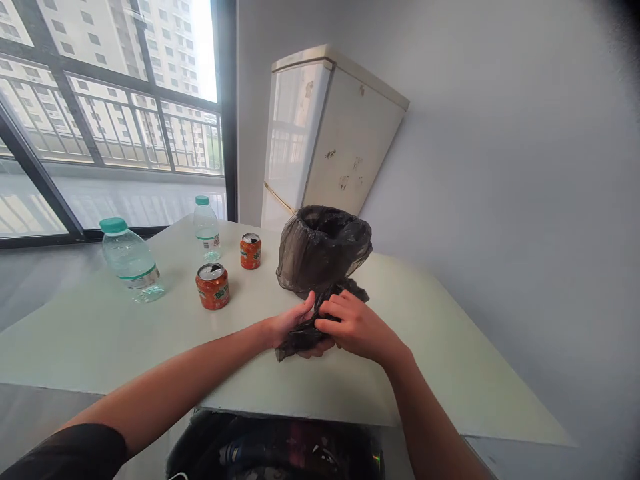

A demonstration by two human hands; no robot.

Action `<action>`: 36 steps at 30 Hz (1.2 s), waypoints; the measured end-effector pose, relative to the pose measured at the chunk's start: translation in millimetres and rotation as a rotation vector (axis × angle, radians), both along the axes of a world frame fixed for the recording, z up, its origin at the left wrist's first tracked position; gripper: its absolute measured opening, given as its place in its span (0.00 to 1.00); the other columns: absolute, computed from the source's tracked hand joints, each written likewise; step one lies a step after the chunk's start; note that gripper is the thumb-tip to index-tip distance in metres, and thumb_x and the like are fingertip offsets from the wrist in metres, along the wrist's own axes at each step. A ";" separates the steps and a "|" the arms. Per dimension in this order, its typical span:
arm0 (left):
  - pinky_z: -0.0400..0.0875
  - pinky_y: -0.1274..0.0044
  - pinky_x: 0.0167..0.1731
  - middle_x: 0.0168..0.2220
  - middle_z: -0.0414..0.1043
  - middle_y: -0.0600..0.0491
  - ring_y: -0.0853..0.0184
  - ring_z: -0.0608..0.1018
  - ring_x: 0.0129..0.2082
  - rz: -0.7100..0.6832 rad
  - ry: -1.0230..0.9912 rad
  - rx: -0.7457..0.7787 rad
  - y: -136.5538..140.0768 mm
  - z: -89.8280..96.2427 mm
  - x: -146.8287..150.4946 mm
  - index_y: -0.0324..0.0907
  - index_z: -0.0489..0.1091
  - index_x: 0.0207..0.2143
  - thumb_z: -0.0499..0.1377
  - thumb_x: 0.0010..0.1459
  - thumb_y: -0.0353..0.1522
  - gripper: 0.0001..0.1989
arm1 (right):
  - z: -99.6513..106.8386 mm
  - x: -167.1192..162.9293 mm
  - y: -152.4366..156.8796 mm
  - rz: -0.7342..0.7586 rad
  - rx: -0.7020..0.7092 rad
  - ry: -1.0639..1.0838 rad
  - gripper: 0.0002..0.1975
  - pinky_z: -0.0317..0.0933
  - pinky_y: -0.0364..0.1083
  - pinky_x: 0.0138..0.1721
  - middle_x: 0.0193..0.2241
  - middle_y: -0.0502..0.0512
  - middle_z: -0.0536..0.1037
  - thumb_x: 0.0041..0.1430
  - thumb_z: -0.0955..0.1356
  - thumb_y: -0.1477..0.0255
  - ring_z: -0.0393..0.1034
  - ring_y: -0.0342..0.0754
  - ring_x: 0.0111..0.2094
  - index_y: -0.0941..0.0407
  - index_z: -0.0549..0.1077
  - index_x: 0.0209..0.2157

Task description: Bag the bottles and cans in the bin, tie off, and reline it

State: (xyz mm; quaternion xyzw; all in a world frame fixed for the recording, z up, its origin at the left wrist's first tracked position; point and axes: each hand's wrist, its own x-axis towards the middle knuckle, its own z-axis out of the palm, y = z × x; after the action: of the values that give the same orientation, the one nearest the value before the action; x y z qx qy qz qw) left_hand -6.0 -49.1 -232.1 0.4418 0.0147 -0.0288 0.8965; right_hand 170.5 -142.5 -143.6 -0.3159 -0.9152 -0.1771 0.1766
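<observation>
A crumpled black plastic bag (300, 338) is bunched up between my hands, just above the near part of the table. My left hand (286, 325) supports it from below, thumb up and fingers curled under it. From above, my right hand (356, 328) grips the same bag with bent fingers. Right behind my hands stands a bin-shaped form covered by a thin black plastic bag (320, 257), its mouth facing up. Whether the crumpled bag joins that one I cannot tell.
Left of the bag stand two opened orange cans (213, 288) (251, 252) and two clear bottles with green caps (134, 263) (207, 230). They share the pale table (170, 353). Beyond it are a white fridge (350, 140), a grey wall and a large window (125, 113).
</observation>
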 end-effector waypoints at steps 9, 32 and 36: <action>0.76 0.73 0.37 0.36 0.71 0.49 0.65 0.77 0.37 0.150 -0.145 0.325 -7.3 5.7 -2.5 0.36 0.74 0.40 0.73 0.54 0.37 0.18 | -10.3 21.8 3.2 -0.021 -0.284 0.948 0.15 0.59 0.61 0.61 0.52 0.57 0.75 0.62 0.71 0.68 0.67 0.57 0.56 0.48 0.77 0.51; 0.56 0.79 0.16 0.23 0.67 0.53 0.71 0.65 0.18 0.111 0.014 0.408 -14.3 10.8 3.6 0.40 0.67 0.29 0.57 0.45 0.29 0.05 | -68.3 -19.5 -0.6 -0.332 -0.711 1.646 0.21 0.60 0.47 0.32 0.19 0.44 0.56 0.57 0.70 0.65 0.55 0.43 0.24 0.52 0.54 0.20; 0.46 0.81 0.14 0.23 0.63 0.56 0.76 0.58 0.15 0.225 0.110 0.245 -10.2 1.9 5.7 0.40 0.63 0.29 0.61 0.55 0.38 0.12 | -62.7 -9.9 -2.1 -0.436 -0.362 1.054 0.03 0.58 0.47 0.36 0.30 0.50 0.71 0.56 0.67 0.75 0.63 0.48 0.33 0.54 0.69 0.34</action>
State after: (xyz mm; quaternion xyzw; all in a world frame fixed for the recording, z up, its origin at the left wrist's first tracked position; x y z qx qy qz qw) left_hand -0.3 -59.3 -230.3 0.5412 0.1166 0.0498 0.8313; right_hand 160.6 -144.6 -206.3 -0.5666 -0.6340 0.1302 0.5100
